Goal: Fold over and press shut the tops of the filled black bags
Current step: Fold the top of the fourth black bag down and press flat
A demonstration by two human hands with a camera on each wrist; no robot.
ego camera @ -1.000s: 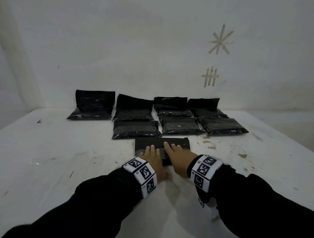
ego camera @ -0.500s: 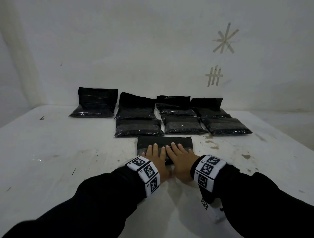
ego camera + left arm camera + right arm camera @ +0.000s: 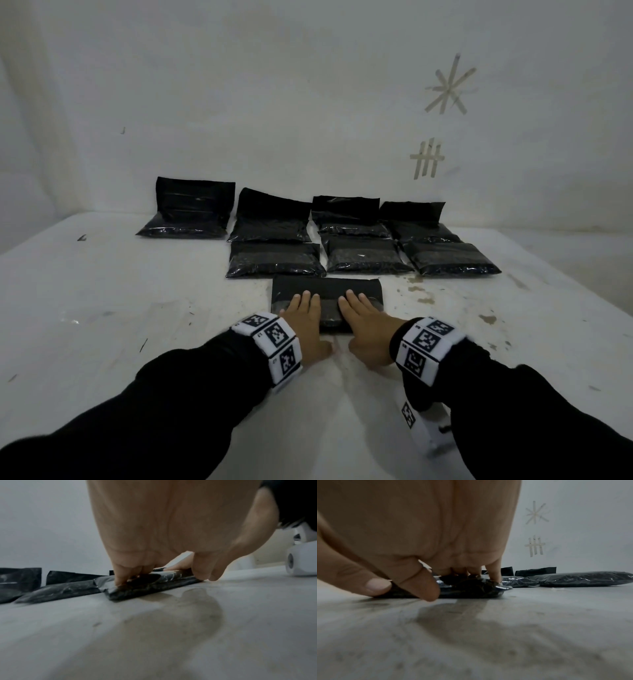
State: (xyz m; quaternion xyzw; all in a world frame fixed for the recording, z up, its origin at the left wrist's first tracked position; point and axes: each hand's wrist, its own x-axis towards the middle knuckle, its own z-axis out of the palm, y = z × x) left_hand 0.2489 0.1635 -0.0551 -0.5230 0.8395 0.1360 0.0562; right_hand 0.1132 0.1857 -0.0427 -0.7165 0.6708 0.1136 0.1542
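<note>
A filled black bag (image 3: 327,291) lies flat on the white table just ahead of me, its top folded over. My left hand (image 3: 303,317) presses on the bag's left half with straight fingers, and my right hand (image 3: 359,315) presses on its right half the same way. In the left wrist view the fingertips (image 3: 120,580) push down on the near black bag (image 3: 150,588). The right wrist view has the fingertips (image 3: 495,577) flat on the same bag (image 3: 471,589), thumb (image 3: 373,585) low beside it.
Several more black bags lie in two rows behind: a middle row of three (image 3: 275,260) flat, and a back row (image 3: 191,205) whose tops stand up against the white wall. Tape marks (image 3: 428,159) are on the wall. Brown stains (image 3: 423,293) dot the table at right.
Both hands have slid apart along the folded bag, the left one leftward and the right one rightward; before, they were pressing close together at its middle.
</note>
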